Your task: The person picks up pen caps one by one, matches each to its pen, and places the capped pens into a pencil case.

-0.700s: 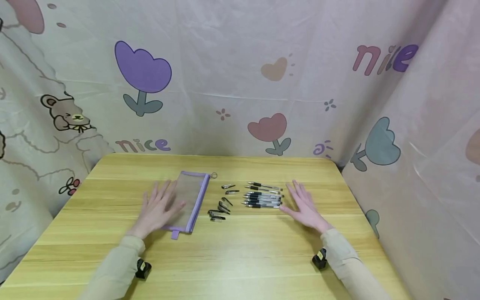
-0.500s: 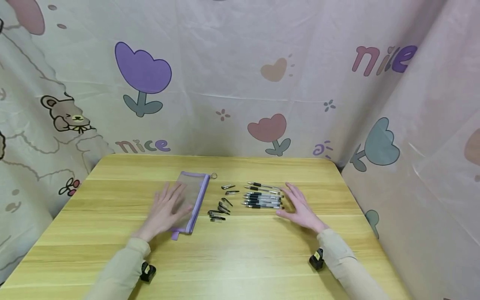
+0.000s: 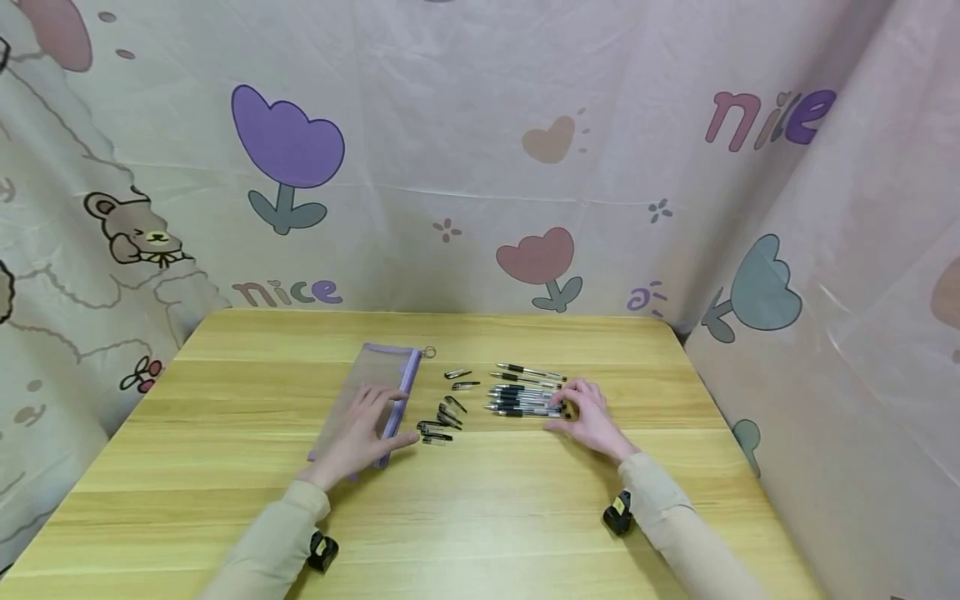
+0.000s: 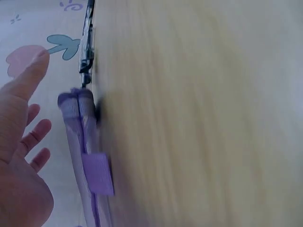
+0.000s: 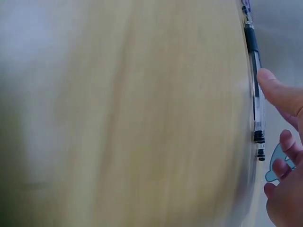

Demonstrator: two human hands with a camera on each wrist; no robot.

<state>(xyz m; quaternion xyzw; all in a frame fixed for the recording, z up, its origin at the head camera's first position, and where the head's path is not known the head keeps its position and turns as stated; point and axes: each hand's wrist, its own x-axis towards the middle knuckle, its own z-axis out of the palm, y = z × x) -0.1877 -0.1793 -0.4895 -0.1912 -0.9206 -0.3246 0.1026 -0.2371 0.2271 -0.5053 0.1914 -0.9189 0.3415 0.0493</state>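
My left hand (image 3: 358,440) is over the mesh zip pouch (image 3: 356,375) with purple edging, its thumb stretched toward a group of black-clipped pen caps (image 3: 435,432). In the left wrist view the fingers of the left hand (image 4: 19,170) are apart from the pouch's zip end (image 4: 78,109) and hold nothing. My right hand (image 3: 592,423) is at the back ends of a row of clear gel pens (image 3: 525,398) with black grips. The right wrist view has the thumb beside the nearest pen (image 5: 255,71), with the fingers loosely bent; no pen is lifted.
The gel pens lie side by side on the wooden table (image 3: 480,517), grips pointing left. Two more pen caps (image 3: 465,385) lie farther back. A metal ring (image 3: 429,352) hangs from the pouch's far corner. A printed curtain (image 3: 420,150) borders the table behind and on the right.
The left hand has moved right and nearer, across the pouch toward the caps. The right hand has moved left onto the pens' ends, its fingers bending from spread. Pens and caps stay put.
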